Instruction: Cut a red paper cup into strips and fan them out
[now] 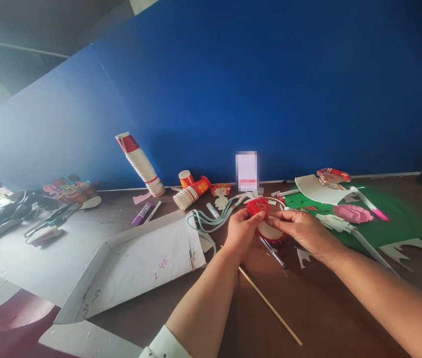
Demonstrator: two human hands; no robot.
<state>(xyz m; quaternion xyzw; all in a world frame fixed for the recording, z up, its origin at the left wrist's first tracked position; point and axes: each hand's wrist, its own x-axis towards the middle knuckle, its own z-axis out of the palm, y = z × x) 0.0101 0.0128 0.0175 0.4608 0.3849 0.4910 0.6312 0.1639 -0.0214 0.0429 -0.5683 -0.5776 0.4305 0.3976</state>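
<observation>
From the paper piece [257, 211] between the left hand [242, 227] and right hand [303, 229]: the partition [270, 89] rises behind the bench [330, 308] at twelve; a sheet [400, 216] lies at three, a plate [352, 214] on it; a stick [270, 306] at six; a tray [132, 268] at eight; a cup stack [141, 166] at ten.

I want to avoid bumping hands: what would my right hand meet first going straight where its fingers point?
Probably the red piece at its fingertips, then the left hand holding that; depth is unclear from one view.
</observation>
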